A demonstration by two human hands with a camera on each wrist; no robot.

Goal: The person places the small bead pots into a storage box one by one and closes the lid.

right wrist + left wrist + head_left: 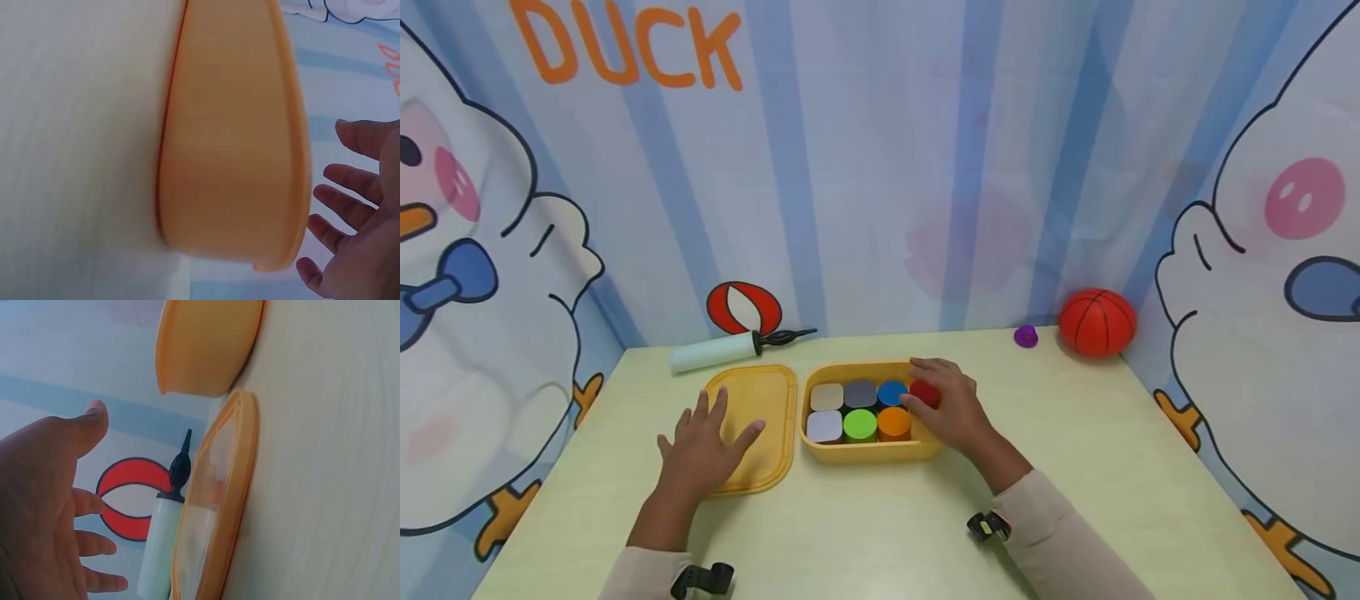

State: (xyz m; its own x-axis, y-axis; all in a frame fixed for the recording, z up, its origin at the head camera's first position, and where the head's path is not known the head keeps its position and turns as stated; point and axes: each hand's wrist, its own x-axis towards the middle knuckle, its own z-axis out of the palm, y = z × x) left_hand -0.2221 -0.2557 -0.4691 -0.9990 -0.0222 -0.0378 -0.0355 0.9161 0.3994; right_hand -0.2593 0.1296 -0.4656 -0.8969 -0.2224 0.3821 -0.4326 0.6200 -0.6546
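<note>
A yellow-orange box (868, 452) stands in the middle of the table, filled with several small pots with coloured tops: an orange pot (894, 423), a green pot (860, 426), a blue pot (892, 392) and others. My right hand (951, 406) is over the box's right end, partly covering a red pot (925, 393). In the right wrist view its fingers (350, 209) are loosely spread beside the rim, with nothing held. My left hand (700, 450) hovers with spread fingers over the box's flat yellow lid (767, 467), left of the box; it holds nothing.
Behind the lid lies a pale green hand pump (715, 353) with a black nozzle. At the back right are a red ball (1097, 323) with black lines and a small purple object (1026, 336). A striped backdrop (880, 167) closes off the table's far edge.
</note>
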